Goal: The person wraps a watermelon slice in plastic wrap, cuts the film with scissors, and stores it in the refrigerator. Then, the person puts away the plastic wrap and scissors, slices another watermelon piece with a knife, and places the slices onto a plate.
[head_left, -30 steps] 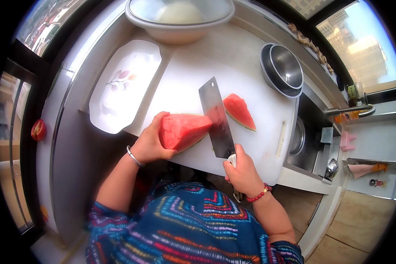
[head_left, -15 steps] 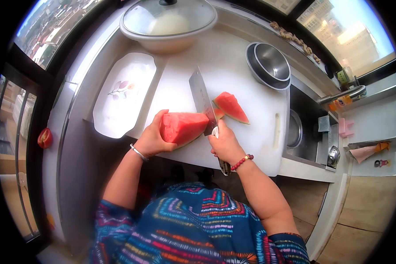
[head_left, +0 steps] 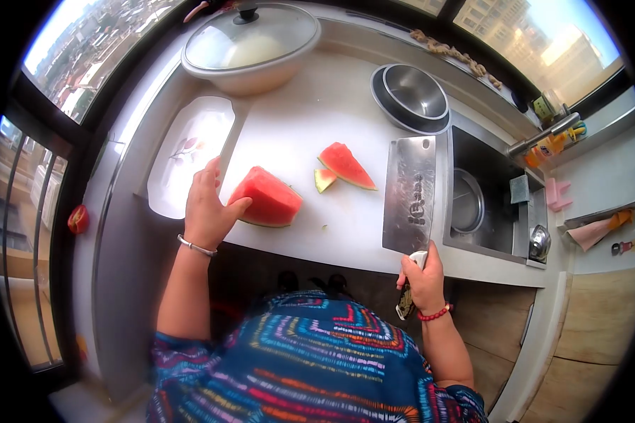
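Note:
A large wedge of watermelon (head_left: pixel 266 197) sits on the white cutting board (head_left: pixel 289 252), its red flesh facing up. My left hand (head_left: pixel 210 201) is at its left side, fingers stretched out and apart, the thumb at the melon's edge. In my right hand (head_left: pixel 425 278) is the handle of a cleaver (head_left: pixel 408 194), its broad blade lying flat over the board's right end. Between them lie a cut watermelon slice (head_left: pixel 347 166) and a small piece of rind (head_left: pixel 324 180).
Left of the board is a white dish (head_left: pixel 183 151) with a leaf pattern. A lidded pot (head_left: pixel 250 74) stands behind. Nested metal bowls (head_left: pixel 416 92) are at the back right, beside the sink (head_left: pixel 497 204). A red cut fruit (head_left: pixel 78 219) lies at the far left.
My right hand has carried the cleaver away from the melon to the right, its blade turning flat. My left hand has loosened and shifted left off the wedge. The small rind piece now shows fully.

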